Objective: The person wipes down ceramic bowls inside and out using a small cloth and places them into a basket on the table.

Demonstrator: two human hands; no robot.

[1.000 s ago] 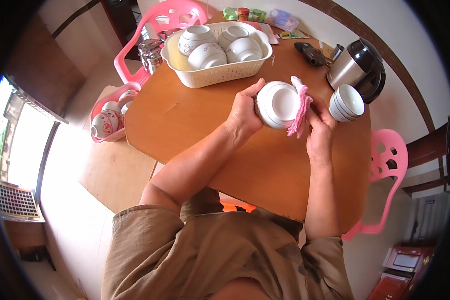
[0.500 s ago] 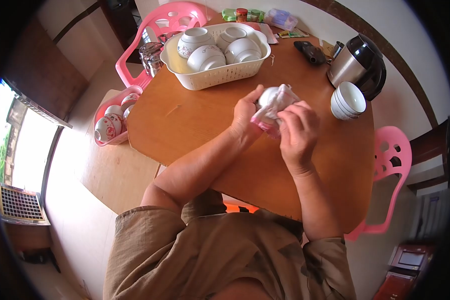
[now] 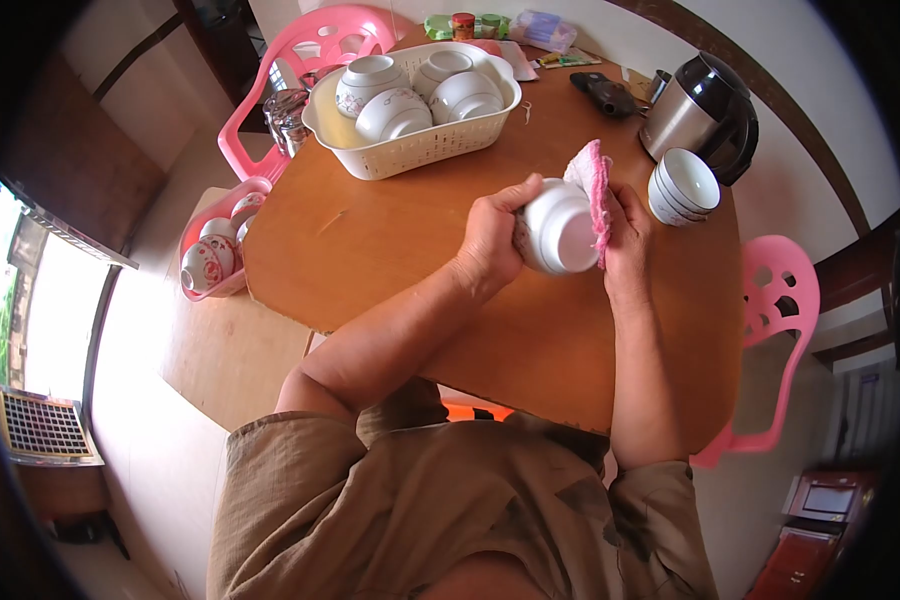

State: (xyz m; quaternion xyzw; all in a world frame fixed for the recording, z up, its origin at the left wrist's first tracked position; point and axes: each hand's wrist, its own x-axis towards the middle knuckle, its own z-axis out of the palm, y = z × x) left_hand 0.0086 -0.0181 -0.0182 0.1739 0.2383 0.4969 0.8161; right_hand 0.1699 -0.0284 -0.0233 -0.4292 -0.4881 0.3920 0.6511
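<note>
Above the wooden table, my left hand (image 3: 497, 228) grips a white bowl (image 3: 562, 232) by its left side, the bowl tipped so that its base faces me. My right hand (image 3: 627, 238) is closed on a pink and white cloth (image 3: 594, 190) and holds it against the bowl's right side. The fingers of that hand are partly hidden behind the cloth. To the right, a stack of white bowls (image 3: 684, 187) stands on the table. Several upturned bowls (image 3: 395, 113) sit in a cream plastic basket (image 3: 425, 151) toward the back left.
A steel and black kettle (image 3: 692, 105) stands at the back right, beside a dark object (image 3: 607, 95). Packets and small jars (image 3: 463, 26) line the far edge. Left of the table (image 3: 370, 240) is a pink basket (image 3: 192, 235) of patterned bowls. Pink chairs (image 3: 782, 290) flank the table.
The bowl has turned so its base shows toward me. The cloth has moved from over the bowl to its right side, with my right hand now upright behind it.
</note>
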